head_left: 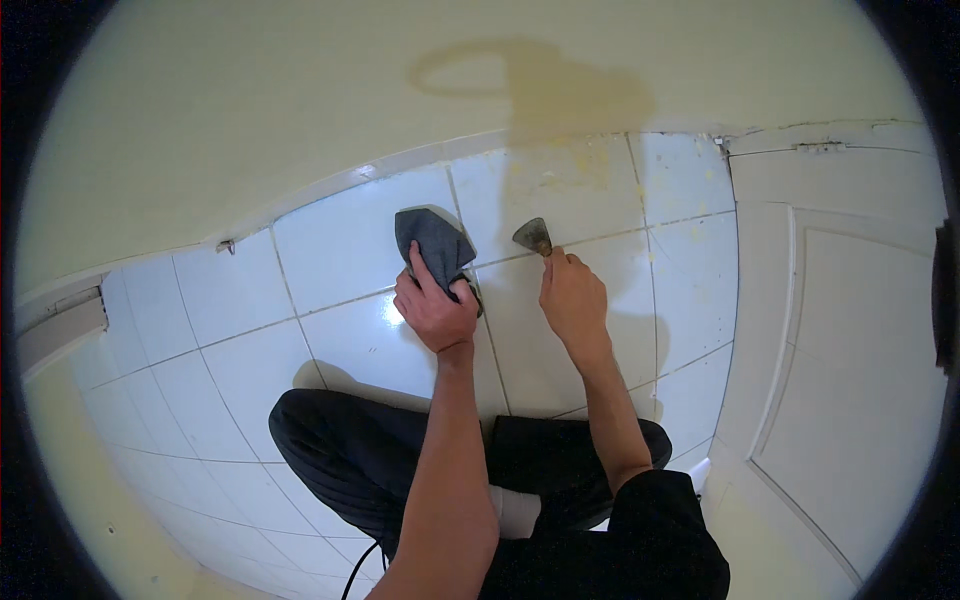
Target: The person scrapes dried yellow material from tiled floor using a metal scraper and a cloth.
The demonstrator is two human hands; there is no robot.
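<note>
My left hand (438, 308) is closed on a dark grey cloth (432, 240), its fingers pressing the cloth against the white floor tiles (345, 250). Part of the cloth bunches under the palm and thumb. In my right hand (577, 302) is a putty knife (533, 236) with a flared, dull blade; my fingers wrap its short handle, which they mostly hide. The blade points up and left, over or on the tile near a grout line; whether it touches cannot be told. Yellowish specks and smears (575, 165) mark the tiles beyond the blade, near the wall.
A cream wall (300, 120) with a baseboard (400, 163) bounds the tiles at the far side. On the right stands a white panelled door (850, 330) with a hinge (822, 147). My folded legs in dark trousers (340, 440) rest on the floor close to me.
</note>
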